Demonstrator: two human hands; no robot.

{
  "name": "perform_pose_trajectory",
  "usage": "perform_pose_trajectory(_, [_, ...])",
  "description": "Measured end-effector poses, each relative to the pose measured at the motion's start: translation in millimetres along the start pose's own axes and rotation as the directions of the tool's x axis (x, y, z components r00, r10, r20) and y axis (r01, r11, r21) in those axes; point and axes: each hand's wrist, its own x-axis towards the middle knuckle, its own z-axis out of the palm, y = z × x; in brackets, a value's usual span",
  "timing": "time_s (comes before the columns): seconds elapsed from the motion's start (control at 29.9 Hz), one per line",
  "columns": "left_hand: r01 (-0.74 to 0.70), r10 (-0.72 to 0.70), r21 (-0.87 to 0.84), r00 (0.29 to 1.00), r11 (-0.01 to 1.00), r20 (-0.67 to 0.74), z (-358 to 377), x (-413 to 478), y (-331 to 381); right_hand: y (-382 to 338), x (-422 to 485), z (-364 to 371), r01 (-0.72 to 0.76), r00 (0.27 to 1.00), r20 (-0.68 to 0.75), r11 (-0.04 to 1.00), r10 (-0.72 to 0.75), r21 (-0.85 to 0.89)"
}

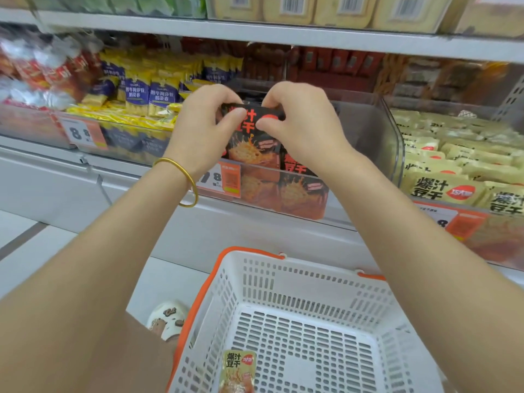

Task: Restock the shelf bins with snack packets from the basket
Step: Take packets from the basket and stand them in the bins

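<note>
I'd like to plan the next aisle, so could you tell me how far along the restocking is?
Nearly done. The white basket holds only one yellow packet in the part that shows. In hand: the left hand and right hand pinch a black packet over the clear bin of matching black packets. Left: seat it, then shelve the yellow packet, probably in the yellow-packet bin to the right.

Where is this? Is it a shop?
Most likely yes, a grocery shop: price tags hang on clear shelf bins full of snack packets, and a white shopping basket sits below.
</note>
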Motion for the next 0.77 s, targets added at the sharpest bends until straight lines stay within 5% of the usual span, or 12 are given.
perform_pose_trajectory(0.13, [0.014,-0.031,0.175,0.995,0.984,0.099,13,2,-13,-1,10,12,-0.026,0.987,0.154,0.987,0.05,-0.159])
perform_pose_trajectory(0.27, [0.029,-0.06,0.295,0.993,0.955,0.098,19,2,-17,0,9,22,-0.011,0.989,0.141,0.98,0.04,-0.2])
perform_pose_trajectory(0.5, [0.004,-0.054,0.251,0.98,0.968,0.192,13,9,-18,13,6,9,-0.129,0.965,0.231,0.992,0.122,0.013])
perform_pose_trajectory(0.63, [-0.05,-0.035,0.365,0.974,0.93,0.222,18,12,-20,17,9,17,-0.156,0.952,0.262,0.987,0.161,-0.04])
perform_pose_trajectory(0.77, [-0.029,-0.059,0.44,0.981,0.897,0.185,27,-3,-20,19,-2,37,-0.013,0.981,0.184,0.976,0.055,-0.219])
